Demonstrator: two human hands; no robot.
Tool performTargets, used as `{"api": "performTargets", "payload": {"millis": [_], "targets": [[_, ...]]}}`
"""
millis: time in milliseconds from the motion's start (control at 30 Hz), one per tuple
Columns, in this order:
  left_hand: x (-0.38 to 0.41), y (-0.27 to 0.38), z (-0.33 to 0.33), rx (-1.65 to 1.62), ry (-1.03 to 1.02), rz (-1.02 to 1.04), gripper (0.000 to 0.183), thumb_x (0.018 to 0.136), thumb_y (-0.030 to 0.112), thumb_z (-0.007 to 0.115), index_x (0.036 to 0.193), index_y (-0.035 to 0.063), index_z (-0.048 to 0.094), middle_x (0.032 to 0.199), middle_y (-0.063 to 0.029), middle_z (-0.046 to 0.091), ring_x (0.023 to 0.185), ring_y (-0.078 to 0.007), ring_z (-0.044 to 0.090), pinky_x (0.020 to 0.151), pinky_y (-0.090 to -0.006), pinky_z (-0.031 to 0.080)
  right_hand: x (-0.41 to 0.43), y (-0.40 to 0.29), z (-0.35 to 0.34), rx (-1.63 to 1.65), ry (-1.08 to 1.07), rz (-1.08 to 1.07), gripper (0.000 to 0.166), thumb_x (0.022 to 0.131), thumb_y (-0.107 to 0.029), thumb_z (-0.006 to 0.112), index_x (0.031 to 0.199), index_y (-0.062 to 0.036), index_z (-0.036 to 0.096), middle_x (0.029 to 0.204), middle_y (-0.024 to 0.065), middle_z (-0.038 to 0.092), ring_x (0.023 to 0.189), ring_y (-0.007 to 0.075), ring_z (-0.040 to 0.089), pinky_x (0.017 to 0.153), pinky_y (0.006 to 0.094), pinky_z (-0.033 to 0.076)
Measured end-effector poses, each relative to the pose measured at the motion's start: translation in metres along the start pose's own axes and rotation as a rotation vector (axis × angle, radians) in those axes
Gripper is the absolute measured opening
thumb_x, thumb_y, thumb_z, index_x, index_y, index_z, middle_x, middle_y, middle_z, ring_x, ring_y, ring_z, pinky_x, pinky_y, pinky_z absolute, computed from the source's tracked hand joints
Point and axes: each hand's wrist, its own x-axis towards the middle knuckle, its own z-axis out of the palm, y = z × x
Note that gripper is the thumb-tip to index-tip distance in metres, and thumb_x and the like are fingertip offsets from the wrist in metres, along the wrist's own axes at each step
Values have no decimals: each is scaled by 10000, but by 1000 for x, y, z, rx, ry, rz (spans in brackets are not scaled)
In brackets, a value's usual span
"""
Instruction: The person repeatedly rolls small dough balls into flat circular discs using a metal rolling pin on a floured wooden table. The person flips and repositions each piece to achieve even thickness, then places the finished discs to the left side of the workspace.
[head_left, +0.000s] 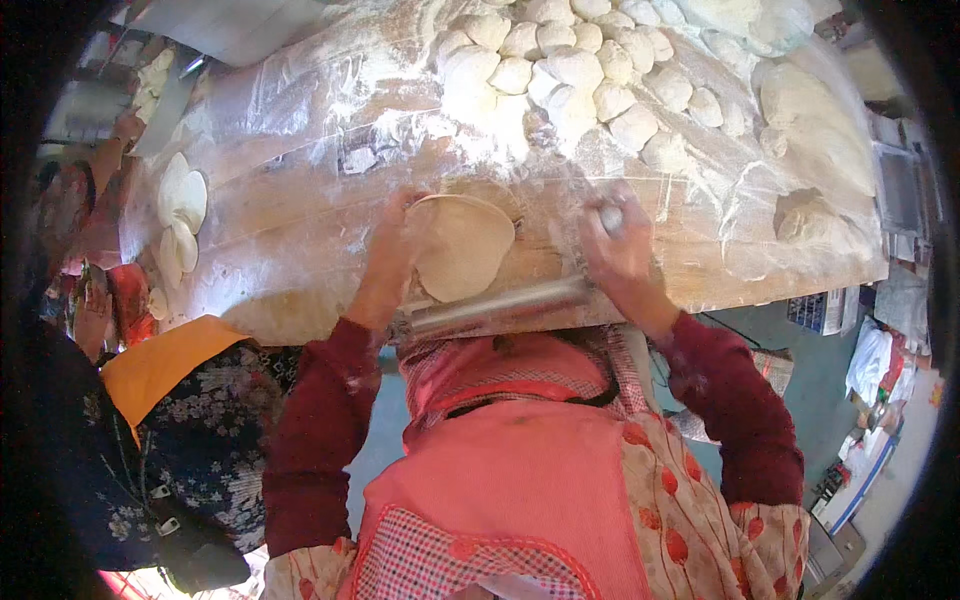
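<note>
A flat round of rolled dough (466, 247) lies on the floured wooden table in front of me. At its left edge is my left hand (396, 236), its curled fingertips on the upper left rim. Off to the right of the round, my right hand (621, 232) is closed around a small whitish rounded thing (611, 218); whether it is dough or the end of a tool cannot be told. A shiny metal rolling pin (499, 306) rests along the near table edge, below the dough and between my wrists.
Several dough balls (555, 64) cluster at the back under loose flour. Large dough masses (806, 112) occupy the right side, with a smaller lump (810, 223) nearer. Flattened dough pieces (182, 199) overlap at the left. A person in dark floral clothing (202, 435) is close on my left.
</note>
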Motion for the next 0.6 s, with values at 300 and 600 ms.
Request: {"api": "performTargets", "payload": {"millis": [300,600], "targets": [[2,-18,-10,586,-72,-89,355,856,196,613,1150,4,567,1040,-73,623,953,-182,598,772,-286,498,109,-9,83,-429,-41,-498,213,787,-112,613,966,-17,550,816,149,594,783,302,593,657,356,472],[-17,-11,-199,669,896,214,290,831,76,591,1110,-3,584,1008,-118,622,887,-174,589,768,-284,488,-22,-23,-19,186,-35,102,124,795,-32,579,898,-30,511,780,26,512,731,113,484,660,274,429]]}}
